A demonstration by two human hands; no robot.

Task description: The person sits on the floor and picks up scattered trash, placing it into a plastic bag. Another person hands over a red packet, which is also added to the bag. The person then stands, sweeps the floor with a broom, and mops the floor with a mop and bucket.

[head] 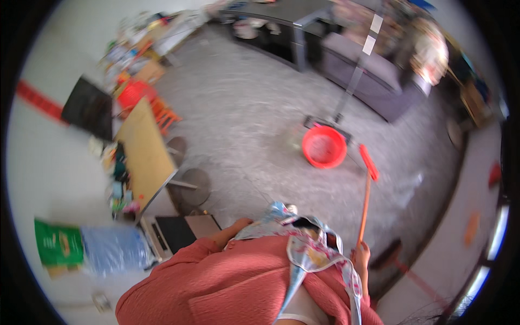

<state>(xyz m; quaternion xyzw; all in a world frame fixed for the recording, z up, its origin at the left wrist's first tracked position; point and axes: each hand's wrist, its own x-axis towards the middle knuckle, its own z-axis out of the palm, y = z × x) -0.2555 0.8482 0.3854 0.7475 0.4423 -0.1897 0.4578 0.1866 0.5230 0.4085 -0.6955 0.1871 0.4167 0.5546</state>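
Note:
My right hand [362, 254] grips the orange handle of a long-handled tool with a narrow red head [369, 162], perhaps a squeegee or brush. Its head lies out over the grey floor, just right of a red plastic basin [324, 147]. Something pale, likely liquid, fills the basin's inside. Directly behind the basin is the flat dark head of a floor mop [310, 121], its grey pole [353, 83] leaning up toward the sofa. My left hand [242, 223] hangs beside my floral apron [260, 229]; its fingers are partly hidden and blurred.
A wooden-topped table [146, 156] with round stools [196, 187] stands left. A dark table [280, 16] and a grey sofa [357, 69] are at the back. Low on the right lies a brown broom head [386, 255] near the wall. Piled goods [138, 53] line the far left.

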